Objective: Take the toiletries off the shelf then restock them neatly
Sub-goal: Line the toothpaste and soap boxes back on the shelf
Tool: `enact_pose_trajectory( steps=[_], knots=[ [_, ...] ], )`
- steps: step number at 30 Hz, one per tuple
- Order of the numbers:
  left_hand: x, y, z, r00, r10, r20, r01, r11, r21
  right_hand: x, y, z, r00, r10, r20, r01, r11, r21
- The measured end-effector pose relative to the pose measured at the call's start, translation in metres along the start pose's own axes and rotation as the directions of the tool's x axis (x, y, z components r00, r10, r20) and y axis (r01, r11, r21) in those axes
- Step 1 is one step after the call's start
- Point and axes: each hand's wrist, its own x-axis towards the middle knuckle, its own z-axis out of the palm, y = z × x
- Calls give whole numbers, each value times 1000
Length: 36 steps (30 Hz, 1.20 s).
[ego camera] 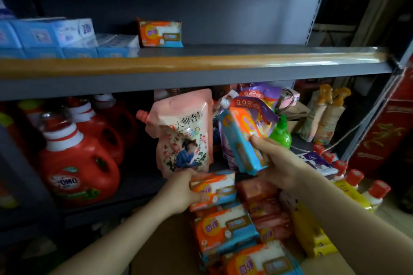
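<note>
The right hand reaches forward from the lower right, forearm bare, its grip closed around the lower end of an orange and blue soap pack, thumb on the upper face. That pack is held tilted, raised in front of the lower shelf. The left hand comes in from the lower left, fingers curled round the left end of a second soap pack, which lies on top of a pile of soap packs below the shelf. Its fingertips are hidden behind the pack.

One more matching pack stands alone on the upper shelf, just beside a row of blue boxes whose print is too blurred to read. Behind the hands, on the lower shelf, a pink spouted pouch leans beside purple pouches, partly covered by the raised pack. Red detergent jugs stand to the left, a green pump bottle to the right. Yellow packs lie beside the pile, cut off at the lower edge.
</note>
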Motion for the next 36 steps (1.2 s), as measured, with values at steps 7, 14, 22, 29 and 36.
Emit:
enact_pose_trajectory(
  steps=[7,14,22,29,36],
  knots=[
    [-39,65,-115,888,346,-304,-368,930,-15,-6,-78,43,889,-409,207,453,854,-256],
    [-54,109,-211,546,440,-713,-567,820,73,46,-162,108,789,-545,284,613,668,-421],
    [-5,103,-261,402,323,-857,-496,863,92,151,-196,167,718,-518,465,388,-257,-885],
    [23,81,-246,400,377,-835,-299,915,269,224,-193,173,791,-387,474,330,-384,-862],
    [28,75,-248,399,448,-800,-369,877,306,262,-193,179,817,-347,461,306,-416,-856]
  ],
)
